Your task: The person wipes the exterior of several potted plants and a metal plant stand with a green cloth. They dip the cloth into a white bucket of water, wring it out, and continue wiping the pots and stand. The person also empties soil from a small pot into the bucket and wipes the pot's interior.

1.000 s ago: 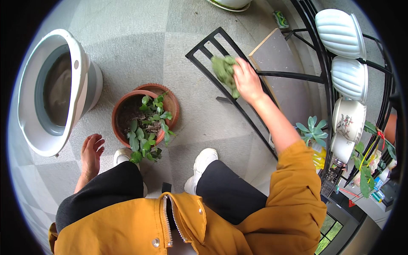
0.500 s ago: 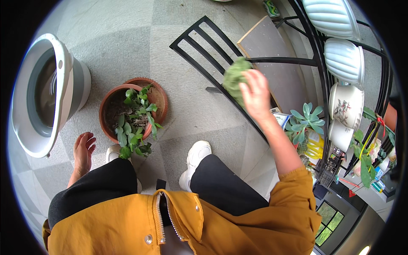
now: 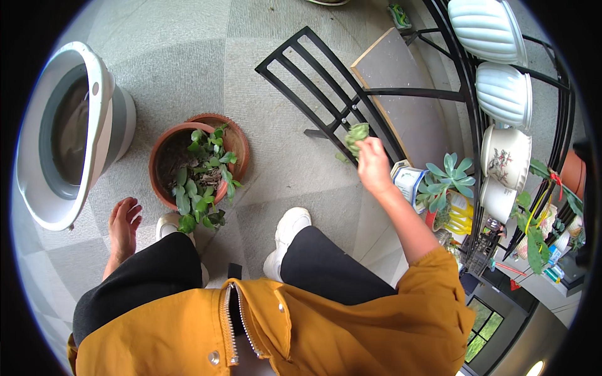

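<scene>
Beside your left leg [image 3: 141, 276]: your left hand [image 3: 123, 224] hangs over the floor [image 3: 282, 169], fingers loosely curled, nothing visible in it.
Right hand [image 3: 375, 165]: narrowed, your fingers pinching a crumpled green cloth [image 3: 357, 135].
Cloth: just past your right knuckles, ahead and slightly left, against the near part of the slatted black metal shelf [image 3: 311, 88].
Shelf's long axis: slanting from your right hand away toward the far left; that hand is much the nearer, your left one well apart.
Terracotta pot [image 3: 153, 168]: ahead of your left shoe [image 3: 167, 224], holding a leafy green plant [image 3: 184, 197] and overlapping a terracotta saucer [image 3: 242, 144].
White-and-grey bucket [image 3: 42, 194]: beyond your left hand, left of the pot, murky water [image 3: 70, 135] inside.
</scene>
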Demonstrator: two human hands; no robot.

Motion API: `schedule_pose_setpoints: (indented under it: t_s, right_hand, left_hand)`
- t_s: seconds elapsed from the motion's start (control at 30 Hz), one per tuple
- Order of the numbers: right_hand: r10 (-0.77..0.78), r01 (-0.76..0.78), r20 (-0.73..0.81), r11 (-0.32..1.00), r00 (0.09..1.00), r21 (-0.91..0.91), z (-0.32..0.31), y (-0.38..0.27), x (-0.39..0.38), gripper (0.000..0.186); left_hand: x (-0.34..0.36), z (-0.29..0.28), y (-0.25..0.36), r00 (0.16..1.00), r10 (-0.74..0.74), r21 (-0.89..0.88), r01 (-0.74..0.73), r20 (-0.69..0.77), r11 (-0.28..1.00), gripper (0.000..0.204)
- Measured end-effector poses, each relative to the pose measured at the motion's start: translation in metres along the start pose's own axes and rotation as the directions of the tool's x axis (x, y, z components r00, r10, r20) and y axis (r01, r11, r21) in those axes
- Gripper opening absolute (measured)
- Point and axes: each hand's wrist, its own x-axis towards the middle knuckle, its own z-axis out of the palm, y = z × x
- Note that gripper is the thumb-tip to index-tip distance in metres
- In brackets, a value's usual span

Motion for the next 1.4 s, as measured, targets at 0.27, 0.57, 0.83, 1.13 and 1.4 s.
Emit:
schedule_pose_setpoints:
  t_s: [0.27, 0.57, 0.83, 1.13, 1.4]
  right_hand:
    - [-0.056, 0.043, -0.094, 0.99, 0.994, -0.137, -0.003, 0.01, 0.081, 0.027]
    - [0.39, -0.365, 0.09, 0.906, 0.916, -0.214, 0.015, 0.03, 0.076, 0.025]
    - [0.413, -0.395, 0.09, 0.904, 0.906, -0.165, -0.036, 0.055, 0.021, 0.033]
    - [-0.107, 0.108, 0.017, 0.991, 0.994, -0.075, 0.016, -0.011, 0.062, 0.031]
    - [0.338, -0.277, 0.17, 0.911, 0.926, -0.306, 0.011, 0.018, 0.021, 0.019]
  left_hand:
    - [0.006, 0.003, 0.003, 0.999, 0.005, 0.019, -0.005, 0.045, 1.0, 0.02]
    - [-0.003, 0.008, 0.001, 0.999, -0.029, -0.059, 0.03, 0.019, 0.998, 0.02]
    - [0.003, 0.003, 0.007, 1.0, -0.001, 0.014, 0.001, 0.022, 1.0, 0.02]
    - [-0.001, 0.017, 0.009, 0.997, -0.018, -0.044, 0.021, 0.072, 0.999, 0.021]
    - [-0.006, 0.009, 0.005, 0.997, 0.008, -0.091, -0.001, 0.072, 0.996, 0.019]
